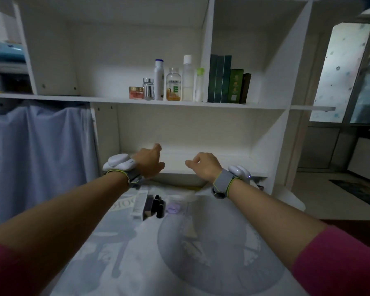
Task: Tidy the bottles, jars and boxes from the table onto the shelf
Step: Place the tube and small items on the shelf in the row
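Both hands' fingers curl loosely, holding nothing; clear amber-filled jar point(173, 84) stands upright, label seemingly "E".

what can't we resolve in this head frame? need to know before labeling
- Palms and fingertips of the left hand and right hand: seen from behind, fingers curled away; no object visible in either.
- Small items on the table, a pale box and dark tubes: dim and blurred, print unreadable.
- Table edge under the lower shelf: blocked by the wrists.
- Labels on the shelf bottles: too small, apart from a large E.
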